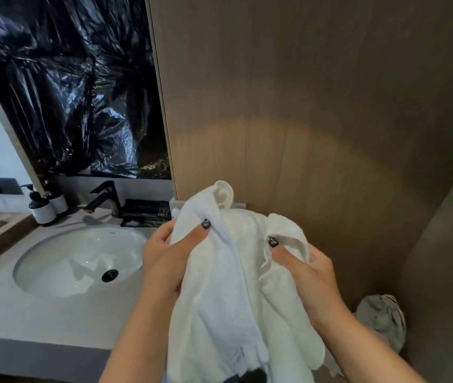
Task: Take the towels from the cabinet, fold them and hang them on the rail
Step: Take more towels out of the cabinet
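Both hands are up in front of the wood-grain brown wall panel (316,111), working a crumpled white terry towel (219,286) that hangs bunched between them, off the right end of the counter and not resting on anything. The left hand (164,258) grips the towel's left fold, thumb with a dark glittery nail pressed across the cloth and the fingers curled behind it. The right hand (311,272) pinches the right fold the same way, thumb on top, fingers wrapped under the fabric. A rolled corner of the towel sticks up above the left hand, and the rest drapes down between the forearms and out of the bottom of the view.

To the left lies the pale grey stone counter (26,313), with an oval white basin (62,261) sunk into it and a round black drain (110,275) at its low point. At the counter's back edge stands a dark angular metal tap (102,200), with two white pump bottles with black tops (45,208) in the back left corner and a black slatted tray (145,212) just right of the tap. Above the back edge, crinkled black plastic sheeting (76,87) covers the wall. Low down past the right forearm sits a heap of grey cloth (382,319); what it rests on I cannot tell.
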Action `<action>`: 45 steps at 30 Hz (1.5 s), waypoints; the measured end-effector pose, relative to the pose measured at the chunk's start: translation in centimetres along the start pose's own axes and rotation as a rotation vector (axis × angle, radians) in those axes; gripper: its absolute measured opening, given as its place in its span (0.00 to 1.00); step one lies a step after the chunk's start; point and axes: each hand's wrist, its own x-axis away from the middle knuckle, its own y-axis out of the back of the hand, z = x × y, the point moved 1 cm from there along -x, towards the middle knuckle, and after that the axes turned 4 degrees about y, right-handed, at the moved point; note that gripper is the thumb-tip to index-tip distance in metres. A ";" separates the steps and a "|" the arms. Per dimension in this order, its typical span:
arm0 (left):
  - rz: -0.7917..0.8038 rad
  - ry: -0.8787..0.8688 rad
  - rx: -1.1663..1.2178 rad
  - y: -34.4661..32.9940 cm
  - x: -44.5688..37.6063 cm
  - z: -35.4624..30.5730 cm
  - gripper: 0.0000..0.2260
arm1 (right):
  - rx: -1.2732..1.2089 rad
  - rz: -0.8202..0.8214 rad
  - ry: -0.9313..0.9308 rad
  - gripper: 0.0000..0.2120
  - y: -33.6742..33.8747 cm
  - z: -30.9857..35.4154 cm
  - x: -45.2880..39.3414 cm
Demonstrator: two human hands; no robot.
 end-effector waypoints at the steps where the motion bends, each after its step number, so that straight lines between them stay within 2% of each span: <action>1: -0.005 -0.054 -0.034 0.2 -1.1 -0.6 0.11 | 0.012 -0.010 0.012 0.07 -0.5 -0.1 -0.6; 4: 0.007 -0.189 -0.116 1.0 -5.4 -2.1 0.09 | 0.074 -0.052 0.075 0.04 -2.2 -0.5 -2.6; 6: -0.008 -0.219 -0.136 1.8 -8.9 -3.0 0.08 | 0.130 -0.102 0.111 0.02 -3.5 -1.1 -4.2; 12: -0.122 -0.342 -0.115 4.9 -20.5 -6.6 0.07 | 0.211 -0.358 0.100 0.04 -6.7 -3.5 -8.9; 19: 0.002 -0.575 -0.220 2.6 -28.1 -8.5 0.07 | 0.340 -0.557 0.133 0.06 -6.7 -4.4 -10.7; 23: 0.236 -0.653 -0.249 -1.7 -28.6 -5.9 0.06 | 0.409 -0.567 0.176 0.08 -6.8 -4.1 -10.5; 26: 0.555 -0.732 -0.445 -4.7 -29.0 -0.6 0.05 | 0.454 -0.603 0.202 0.10 -6.8 -3.9 -10.5; 27: 0.678 -0.784 -0.589 -5.4 -29.3 1.4 0.07 | 0.477 -0.618 0.206 0.10 -6.6 -3.8 -10.5; 29: 0.801 -0.971 -0.903 -6.1 -29.9 5.0 0.23 | 0.512 -0.635 0.214 0.09 -6.3 -3.8 -10.4; 31: 0.702 -1.131 -0.944 -5.6 -30.0 6.9 0.32 | 0.543 -0.634 0.220 0.09 -6.0 -3.8 -10.1; 33: 0.535 -1.194 -0.886 -4.6 -29.9 7.2 0.36 | 0.549 -0.634 0.219 0.10 -5.7 -3.8 -9.9; 35: 0.413 -1.200 -0.931 -3.9 -30.5 7.3 0.42 | 0.547 -0.630 0.222 0.11 -5.6 -3.9 -9.8; 36: 0.408 -1.174 -0.967 -3.6 -31.0 7.6 0.45 | 0.556 -0.626 0.227 0.11 -5.5 -3.9 -9.8; 39: 0.543 -1.074 -1.069 -3.5 -32.2 9.4 0.48 | 0.580 -0.622 0.248 0.13 -5.5 -4.3 -10.2; 45: 0.719 -0.999 -1.206 -3.8 -30.3 14.5 0.40 | 0.652 -0.590 0.290 0.18 -5.8 -4.7 -10.7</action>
